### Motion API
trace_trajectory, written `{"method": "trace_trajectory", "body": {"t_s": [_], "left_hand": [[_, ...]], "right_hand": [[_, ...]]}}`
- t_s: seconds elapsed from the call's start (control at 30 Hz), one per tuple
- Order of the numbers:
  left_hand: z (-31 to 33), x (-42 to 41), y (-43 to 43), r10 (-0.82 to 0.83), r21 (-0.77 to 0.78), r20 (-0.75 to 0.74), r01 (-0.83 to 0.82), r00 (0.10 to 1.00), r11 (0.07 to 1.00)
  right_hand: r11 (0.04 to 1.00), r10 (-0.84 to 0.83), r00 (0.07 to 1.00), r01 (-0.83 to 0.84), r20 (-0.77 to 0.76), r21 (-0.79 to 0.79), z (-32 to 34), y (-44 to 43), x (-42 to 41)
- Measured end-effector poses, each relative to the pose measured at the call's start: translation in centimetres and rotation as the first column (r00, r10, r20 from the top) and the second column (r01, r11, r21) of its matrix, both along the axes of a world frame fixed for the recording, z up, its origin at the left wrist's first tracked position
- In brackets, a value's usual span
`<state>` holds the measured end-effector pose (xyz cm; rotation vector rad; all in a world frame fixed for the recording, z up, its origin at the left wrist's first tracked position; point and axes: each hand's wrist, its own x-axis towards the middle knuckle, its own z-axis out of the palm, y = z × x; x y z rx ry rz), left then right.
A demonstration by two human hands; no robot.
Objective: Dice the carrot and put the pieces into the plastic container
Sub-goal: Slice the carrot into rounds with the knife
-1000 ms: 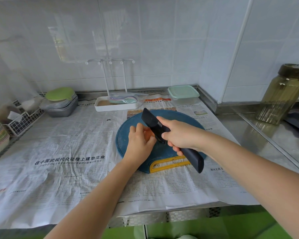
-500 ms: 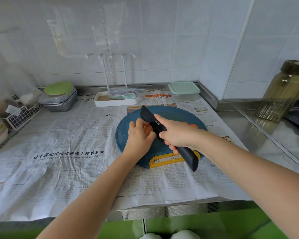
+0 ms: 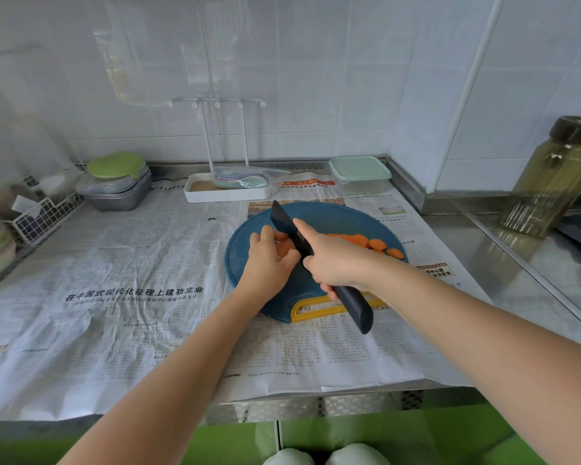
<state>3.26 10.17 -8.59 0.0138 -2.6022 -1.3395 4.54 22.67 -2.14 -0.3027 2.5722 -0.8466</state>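
Worktop: covered by spread newspaper [image 3: 131, 297], creased in places. On it sits the round blue cutting board [image 3: 342, 214], not otherwise secured (no mat visible beneath). The plastic container [image 3: 359, 174] stands behind the board by the wall, apart from it, lid on and with no carrot inside that I can see.

The black knife [image 3: 285, 223] lies angled across the board, tip pointing away from the person. The right hand [image 3: 336, 263] is wrapped round its handle, forefinger stretched along the spine. The left hand [image 3: 269, 260] is curled over the remaining carrot [image 3: 284, 248], pinching it down right beside the blade. Only a sliver of orange shows between fingers and steel. Cut slices [image 3: 376, 245] lie in a row to the right of the blade, the last near the board's rim.

Risks noted: the stub looks short, so the holding fingertips sit close to the edge and a slip could nick them. Downward pressure may shift the board on the paper. The slices are rounds, not dice, so further cuts are needed. The lid must come off before transfer, or pieces will scatter.
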Motion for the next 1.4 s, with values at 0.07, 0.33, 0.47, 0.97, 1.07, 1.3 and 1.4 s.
{"method": "trace_trajectory", "body": {"t_s": [0.07, 0.33, 0.47, 0.97, 1.07, 1.3, 1.4], "left_hand": [[-0.1, 0.0, -0.1, -0.003, -0.001, -0.01, 0.003, 1.0, 1.0], [0.0, -0.2, -0.3, -0.003, 0.053, 0.004, 0.003, 1.0, 0.999], [0.0, -0.3, -0.3, 0.006, 0.068, 0.015, -0.007, 1.0, 0.998], [-0.5, -0.3, 0.2, 0.006, -0.052, -0.073, -0.01, 0.997, 0.999], [-0.5, -0.5, -0.1, 0.021, 0.038, -0.038, -0.02, 0.999, 0.999], [-0.6, -0.3, 0.0, 0.026, 0.035, -0.046, -0.025, 0.999, 0.999], [-0.8, -0.2, 0.0, 0.018, 0.02, -0.069, -0.016, 0.997, 1.0]], "right_hand": [[0.999, -0.012, 0.999, 0.013, 0.031, -0.036, 0.5, -0.2, -0.3], [0.996, 0.036, 0.99, -0.025, -0.133, 0.084, -1.5, -0.3, 0.9], [0.999, 0.037, 0.975, -0.03, -0.218, 0.032, -2.9, -0.3, 1.4], [0.999, 0.036, 0.997, -0.034, -0.069, 0.031, -1.6, 0.3, 0.4], [0.993, 0.075, 0.989, -0.063, -0.127, 0.096, -2.4, -0.3, 0.6], [0.986, 0.094, 0.992, -0.081, -0.083, 0.145, -1.9, -0.7, -0.1], [0.99, 0.078, 0.996, -0.072, -0.041, 0.121, -1.6, -0.7, -0.3]]}}
